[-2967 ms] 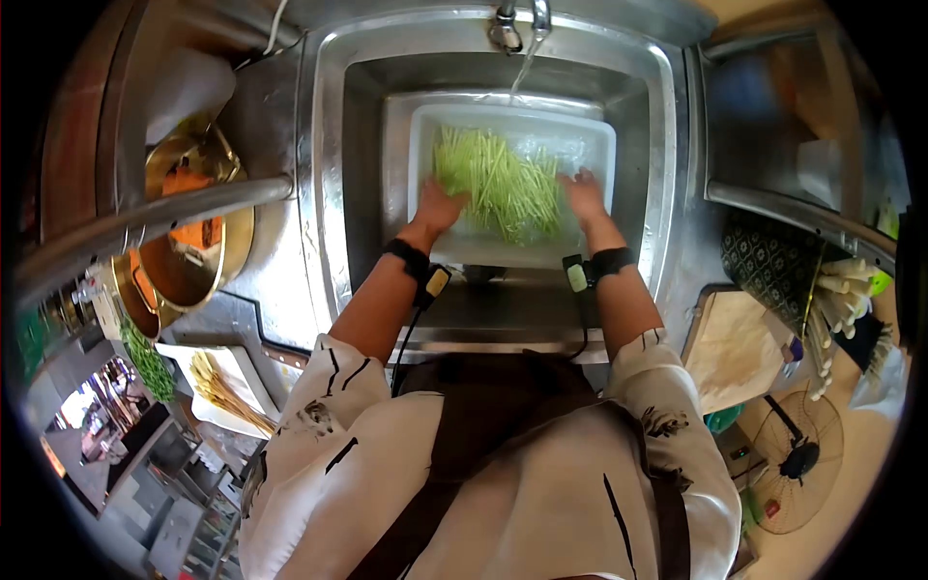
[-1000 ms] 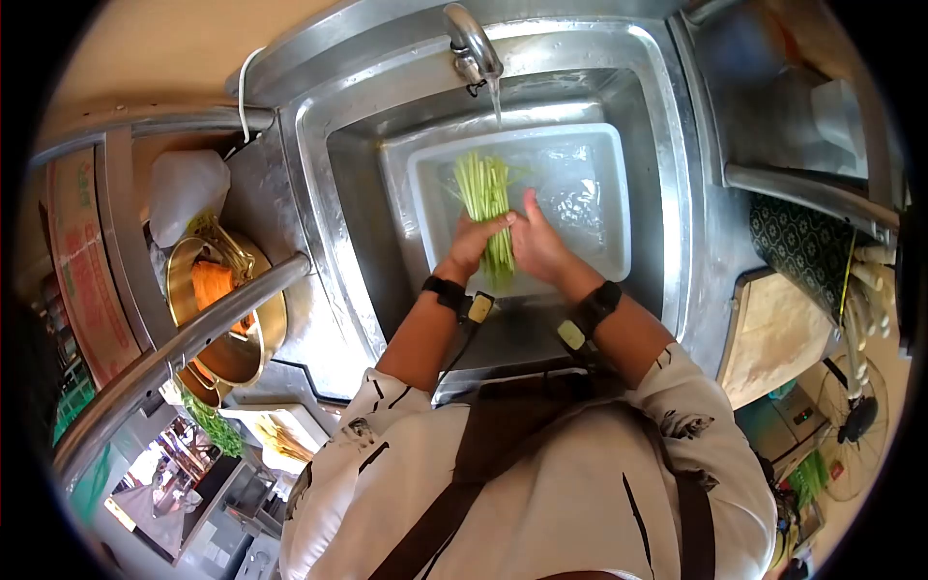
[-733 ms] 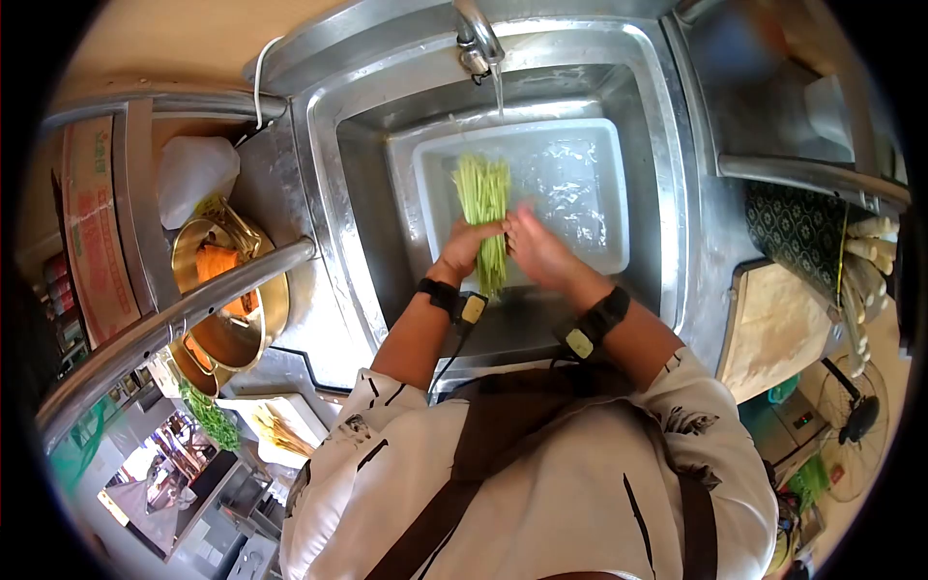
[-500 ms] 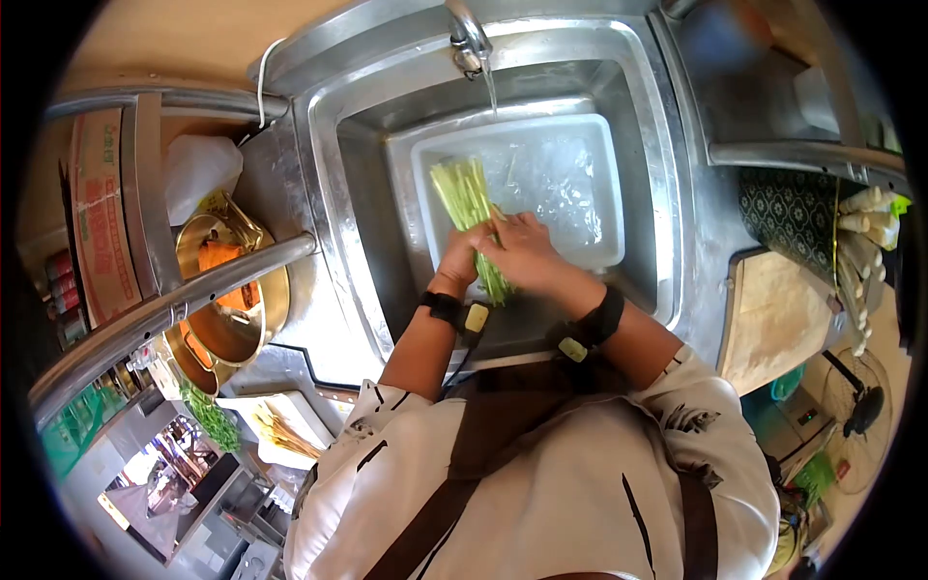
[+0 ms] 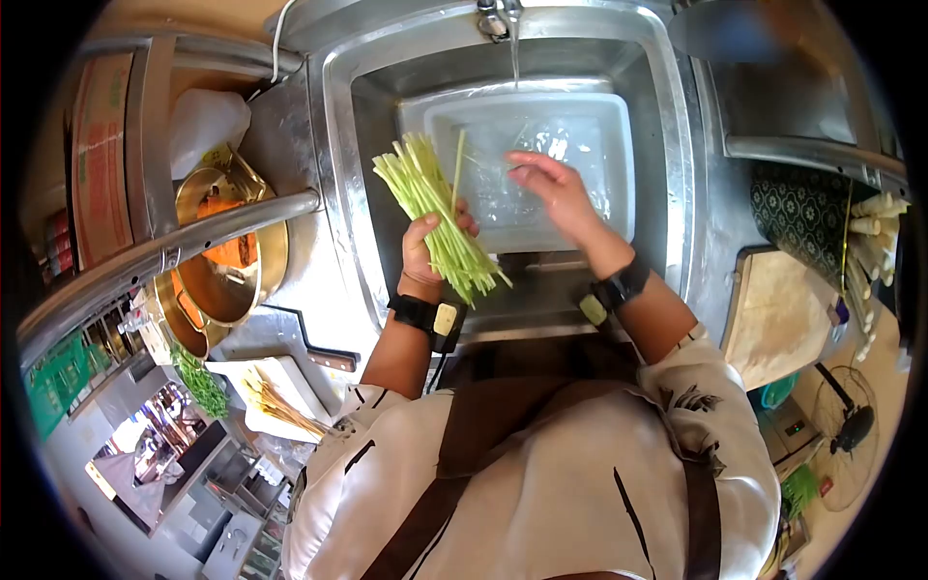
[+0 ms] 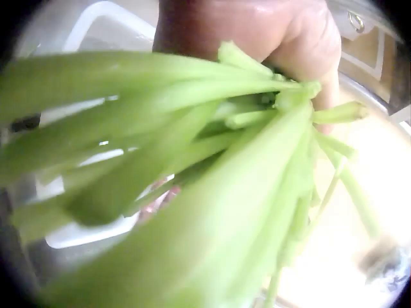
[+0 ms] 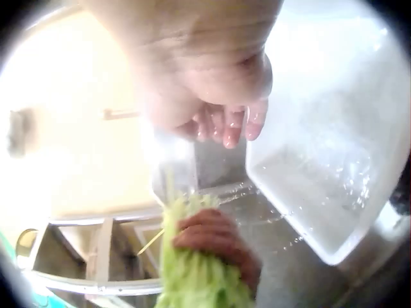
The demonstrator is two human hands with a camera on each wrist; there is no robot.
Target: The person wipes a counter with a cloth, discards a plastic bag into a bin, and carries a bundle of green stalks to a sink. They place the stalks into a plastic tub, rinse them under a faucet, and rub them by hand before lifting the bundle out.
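A bundle of long, pale green cut stalks (image 5: 416, 184) leans left over the sink's near left part. My left hand (image 5: 420, 253) grips it near its lower half, thumb across the front. Seen from the left wrist, the stalks (image 6: 212, 237) fill most of the view, with the hand (image 6: 250, 29) behind them. To the right, my right hand (image 5: 568, 201) is raised over a white plastic tub (image 5: 626, 164), fingers loosely bent and holding nothing. Its wet fingers (image 7: 232, 128) show in the right wrist view, apart from the bundle. The tub holds water.
Water runs from the faucet (image 5: 498, 21) into the steel sink (image 5: 667, 116). Gold-coloured pots (image 5: 275, 261) with orange pieces stand left, near a knife handle (image 5: 332, 360) and a white board (image 5: 307, 391) bearing yellowish stalks. A wooden cutting board (image 5: 783, 319) lies right.
The stalks, first spread in the tub, were gathered into a bundle. My left hand has lifted it up and left; my right hand has let go and moved right.
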